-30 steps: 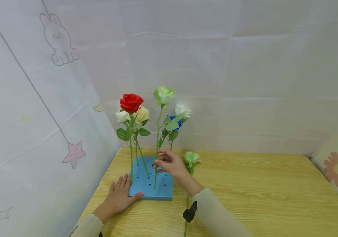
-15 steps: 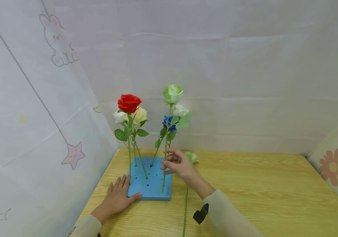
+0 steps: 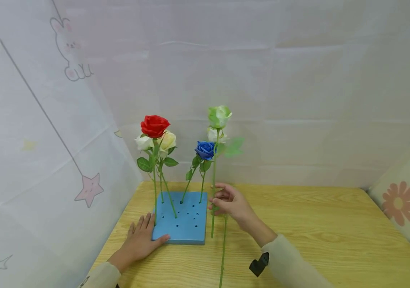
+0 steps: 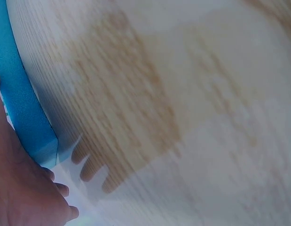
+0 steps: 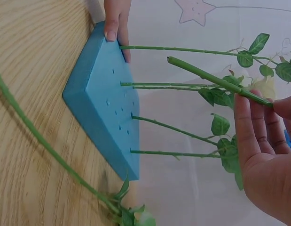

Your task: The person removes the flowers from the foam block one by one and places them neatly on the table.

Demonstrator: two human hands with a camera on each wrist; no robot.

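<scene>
Your right hand (image 3: 234, 206) holds the green-white rose (image 3: 214, 172) upright beside the blue board (image 3: 187, 235)

The long axis of your rose runs close to vertical, bloom up and cut end down, with the top leaning slightly to the right. One leaf sticks out to the right below the bloom.

Your right fingers and thumb are clamped on the lower part of the stem, your hand coming in from the right. The bloom stands well above your fingers; a short length of bare stem extends below them. That lower end hangs free, just right of the board in the head view.

Your left hand (image 3: 138, 242) lies at the left side of the board, fingers straight and slightly apart, thumb resting on its near left corner.

Five roses stand in the board: a red rose (image 3: 154, 127), a left white rose (image 3: 142, 143) and a cream rose (image 3: 168, 141) on the left, a blue rose (image 3: 205, 150) and a right white rose (image 3: 211, 135) towards the far right. Beyond the board's right side, another green stem (image 3: 223, 256) lies on the table (image 3: 316, 228), running towards you.
</scene>
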